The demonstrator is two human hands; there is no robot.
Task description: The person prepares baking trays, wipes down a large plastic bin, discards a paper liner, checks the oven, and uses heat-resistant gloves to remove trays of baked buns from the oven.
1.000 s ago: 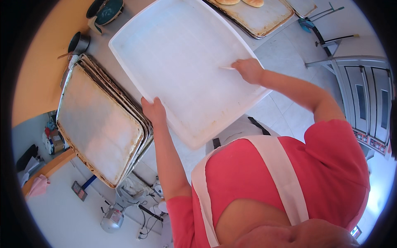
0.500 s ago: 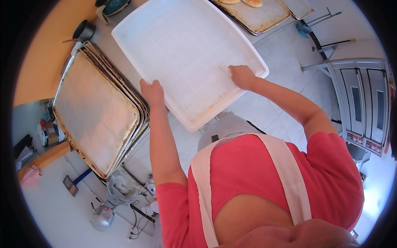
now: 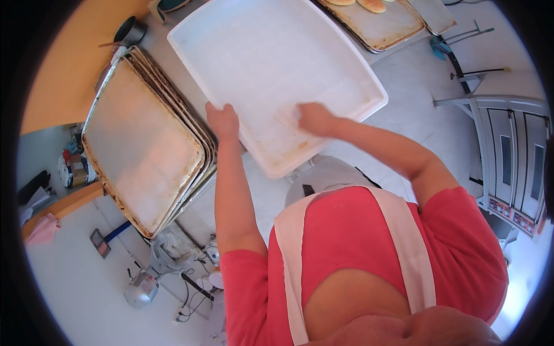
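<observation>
A large white plastic tray (image 3: 277, 63) with a raised rim lies tilted before me. Brownish residue marks its near end. My left hand (image 3: 223, 121) is closed over the tray's left rim. Inside the tray, near its lower end, my right hand (image 3: 316, 119) is curled and slightly blurred, low over the tray's bottom. A faint pale shape shows by its fingers, too indistinct to name.
Several worn baking trays (image 3: 144, 138) lean stacked at my left, close to my left forearm. Beyond the white tray, bread rolls (image 3: 372, 5) lie on another baking tray (image 3: 392, 29). A dark pot (image 3: 130, 31) sits far left; a metal oven (image 3: 508, 155) stands at right.
My right hand has moved left across the tray's inside, away from its right rim. My left hand keeps its grip on the left rim. The whole view has shifted slightly.
</observation>
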